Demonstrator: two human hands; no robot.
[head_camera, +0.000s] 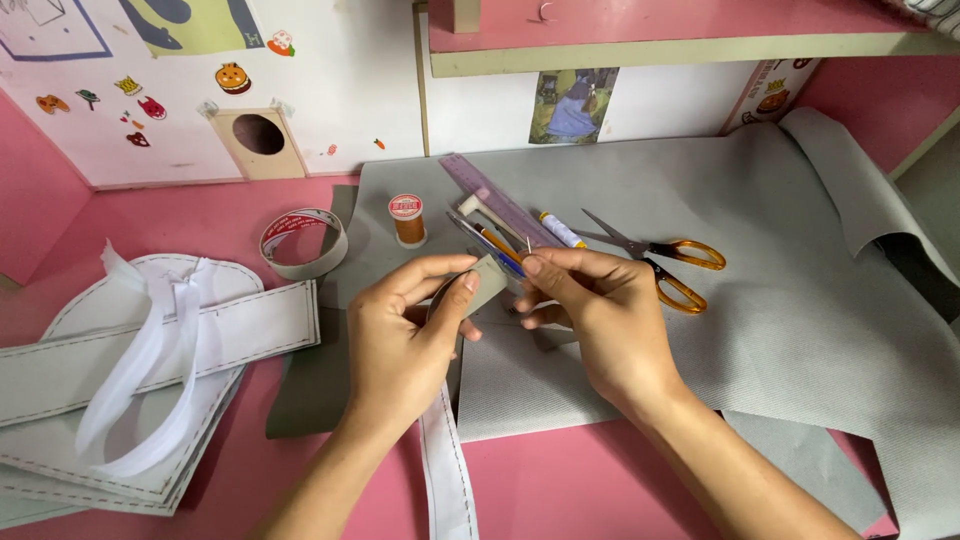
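Observation:
My left hand (400, 340) pinches the folded end of a long grey fabric strip (447, 470) with stitched edges, which hangs down toward me. My right hand (590, 315) is closed at the strip's folded tip (488, 280), its thumb and forefinger pinching a thin needle (528, 243) that points up. Both hands hover over a large sheet of grey fabric (780, 300) on the pink table.
Orange-handled scissors (665, 260), a purple ruler (495, 200), pens, a white tube and an orange thread spool (407, 220) lie just beyond the hands. A tape roll (303, 243) sits left of them. Stitched grey fabric pieces and white ribbon (150, 370) are stacked at left.

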